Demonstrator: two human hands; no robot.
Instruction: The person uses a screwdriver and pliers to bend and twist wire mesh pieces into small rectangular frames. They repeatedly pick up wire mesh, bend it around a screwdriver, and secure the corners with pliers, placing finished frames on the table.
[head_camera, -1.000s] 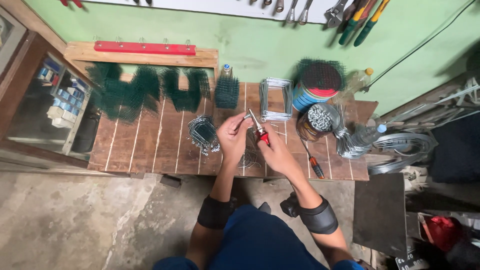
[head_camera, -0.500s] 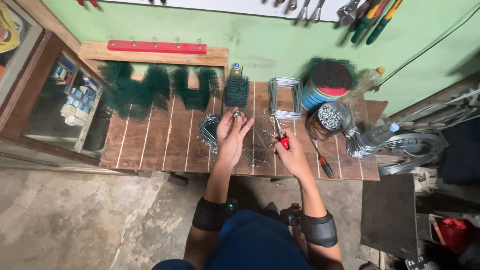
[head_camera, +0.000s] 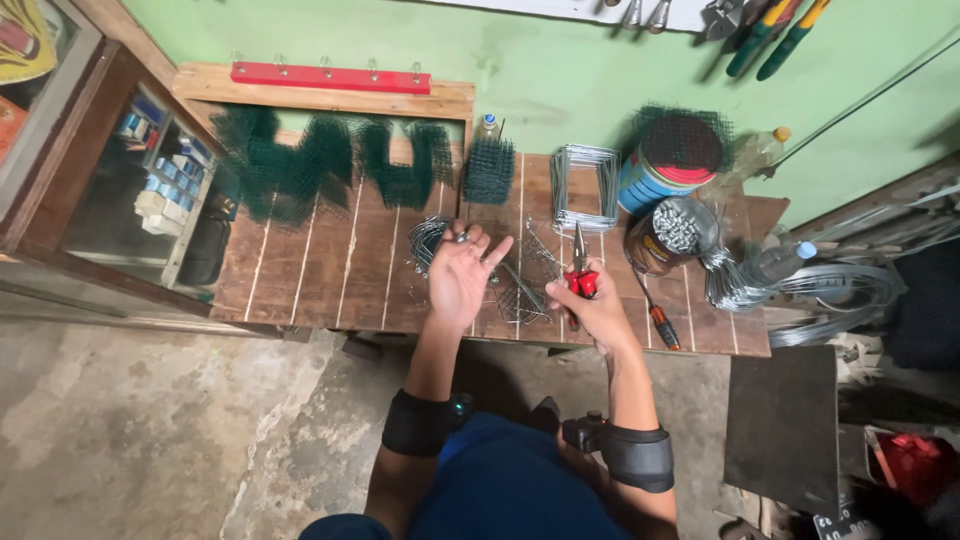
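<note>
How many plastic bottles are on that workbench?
3: one small bottle behind the green mesh, one yellow-capped bottle by the wall, one blue-capped bottle lying near the wire coils. Others may be hidden.

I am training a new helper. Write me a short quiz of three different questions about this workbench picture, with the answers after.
1. True or false: the right hand holds red-handled pliers.
2. Multiple choice: where does the screwdriver lie? A) on the floor B) on the wooden bench, to the right of the right hand C) on the red rail.
3. Short answer: what does the left hand touch with its fingertips?

Key
1. True; the pliers' nose points away from the person.
2. B.
3. A small coil of bare wire beside the hand; the palm is open and faces up.
</note>
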